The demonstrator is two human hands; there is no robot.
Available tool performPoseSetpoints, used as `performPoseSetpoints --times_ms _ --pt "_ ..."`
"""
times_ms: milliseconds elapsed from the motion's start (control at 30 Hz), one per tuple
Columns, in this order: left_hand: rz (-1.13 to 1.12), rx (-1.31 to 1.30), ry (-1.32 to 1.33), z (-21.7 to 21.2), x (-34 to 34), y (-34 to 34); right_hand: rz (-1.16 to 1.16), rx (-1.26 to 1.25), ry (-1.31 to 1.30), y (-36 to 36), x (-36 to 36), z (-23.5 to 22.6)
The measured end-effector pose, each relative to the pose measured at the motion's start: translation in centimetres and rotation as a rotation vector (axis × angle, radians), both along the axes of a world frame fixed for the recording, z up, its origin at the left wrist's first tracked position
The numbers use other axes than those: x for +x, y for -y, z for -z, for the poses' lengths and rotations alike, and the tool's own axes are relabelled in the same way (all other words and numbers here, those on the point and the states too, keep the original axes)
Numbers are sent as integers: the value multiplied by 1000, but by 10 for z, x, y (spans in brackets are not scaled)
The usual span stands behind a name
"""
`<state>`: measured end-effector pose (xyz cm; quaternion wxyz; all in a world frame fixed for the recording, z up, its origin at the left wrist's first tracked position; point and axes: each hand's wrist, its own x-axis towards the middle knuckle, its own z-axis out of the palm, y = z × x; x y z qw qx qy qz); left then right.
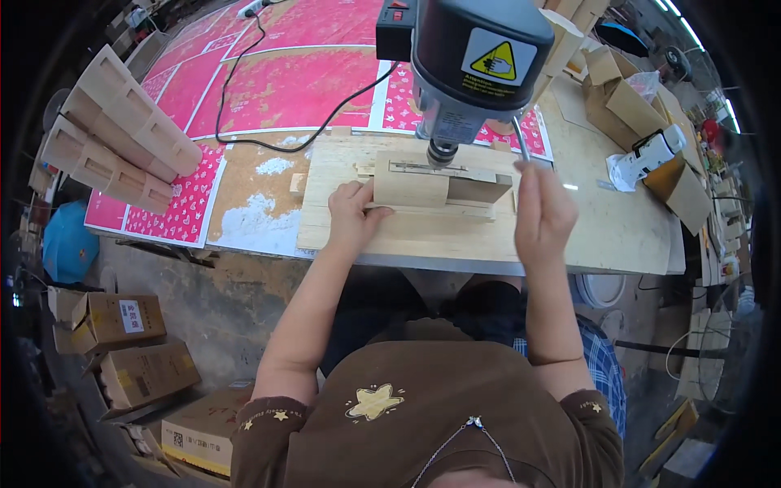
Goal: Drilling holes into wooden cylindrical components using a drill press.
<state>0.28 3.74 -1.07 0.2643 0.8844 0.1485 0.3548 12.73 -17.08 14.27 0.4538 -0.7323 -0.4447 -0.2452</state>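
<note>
A drill press [480,102] with a dark motor housing stands over the far side of the table, its chuck [442,153] pointing down at a wooden jig [472,213]. In the jig sits a pale, smooth wooden piece [409,180], and a darker flat face [482,192] shows to its right. My left hand [355,216] grips the left end of the wooden piece, thumb along its near edge. Raised at the right, my right hand [547,211] is closed around the drill press lever [521,140]. The drill bit's tip is too small to make out.
Stacked wooden pieces [122,134] stand at the left on a pink patterned sheet [281,73]. White shavings [256,224] lie left of the jig's base board. A black cable [218,114] crosses the table. At the right are a white bottle [655,154] and an opened carton [618,98].
</note>
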Motion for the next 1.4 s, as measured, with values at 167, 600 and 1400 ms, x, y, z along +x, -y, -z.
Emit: performPoseSetpoints --times_ms 167,600,1400 --pt "0 -5 13 -3 0 4 7 42 84 -10 10 60" --pt "-78 -1 -134 -3 11 25 141 -36 85 -56 83 -86" --pt "-69 -21 -189 2 24 37 57 -14 140 -11 19 62"
